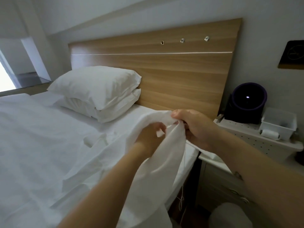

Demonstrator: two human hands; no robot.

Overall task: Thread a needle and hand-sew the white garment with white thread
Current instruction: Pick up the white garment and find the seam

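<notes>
The white garment (153, 168) is lifted above the bed's right edge, draping down over the mattress. My left hand (149, 134) grips a fold of it from underneath, with cloth bunched between the fingers. My right hand (192, 124) pinches the garment's upper edge between thumb and fingers. A thin white thread (183, 191) hangs down from the cloth beside the mattress. A spool of white thread (270, 134) lies on the nightstand at the right. I cannot make out a needle.
The bed (41, 145) has white sheets, two stacked pillows (98, 92) and a wooden headboard (164, 66). The white nightstand (256, 142) carries a dark round device (248, 99) and a white plastic bin (279, 124). A pale round object (230, 214) sits on the floor below.
</notes>
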